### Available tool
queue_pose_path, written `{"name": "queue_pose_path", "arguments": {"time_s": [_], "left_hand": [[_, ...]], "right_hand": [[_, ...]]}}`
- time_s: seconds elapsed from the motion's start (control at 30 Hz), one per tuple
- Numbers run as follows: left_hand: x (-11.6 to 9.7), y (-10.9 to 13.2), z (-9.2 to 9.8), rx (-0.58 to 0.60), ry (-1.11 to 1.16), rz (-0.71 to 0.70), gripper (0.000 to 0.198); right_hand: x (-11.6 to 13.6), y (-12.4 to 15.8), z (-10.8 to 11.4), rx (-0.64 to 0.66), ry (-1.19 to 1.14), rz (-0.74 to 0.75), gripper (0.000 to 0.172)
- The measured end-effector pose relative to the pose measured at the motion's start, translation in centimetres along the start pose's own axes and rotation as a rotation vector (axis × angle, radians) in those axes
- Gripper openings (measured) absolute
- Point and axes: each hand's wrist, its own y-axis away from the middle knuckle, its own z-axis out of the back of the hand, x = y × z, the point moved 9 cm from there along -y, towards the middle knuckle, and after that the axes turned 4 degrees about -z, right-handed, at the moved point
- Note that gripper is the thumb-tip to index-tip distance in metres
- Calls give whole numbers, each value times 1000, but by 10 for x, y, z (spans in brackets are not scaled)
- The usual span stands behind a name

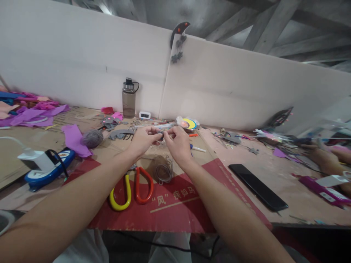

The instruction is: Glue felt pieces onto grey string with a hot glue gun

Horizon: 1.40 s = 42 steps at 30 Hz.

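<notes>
In the joined grip of left hand (146,138) and right hand (177,144), a small dark piece (161,134) is mostly covered; what it is cannot be told. The left forearm (82,195) hides the blades of the red-and-yellow-handled scissors (138,186), and the right forearm (219,193) covers part of the lettering on the red cardboard (175,219). The digital clock's (144,115) figures are too small to read. At far right, a co-worker's hand (319,151) is blurred, its work unclear. The left edge cuts the fabric scraps (35,116) and a pale rounded object (5,221); the bottom edge crops both forearms and the pale trousers (82,248).
</notes>
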Motion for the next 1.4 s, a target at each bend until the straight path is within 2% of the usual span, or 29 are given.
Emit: {"name": "queue_pose_path", "arguments": {"time_s": [0.23, 0.77, 0.93, 1.17, 1.4], "left_hand": [[4, -1, -1, 34, -6, 15, 23], [1, 1, -1, -3, 33, 40, 15], [-2, 1, -1, 3, -20, 24, 13], [-10, 2, -2, 31, -128, -58, 13], [-8, 1, -4, 51, -119, -37, 19]], "right_hand": [[0, 0, 1, 1, 13, -13, 15], [5, 1, 0, 66, -53, -30, 15], [2, 0, -2, 93, -74, -48, 16], [-3, -1, 1, 70, -57, -81, 17], [-9, -2, 3, 37, -80, -142, 14]]}}
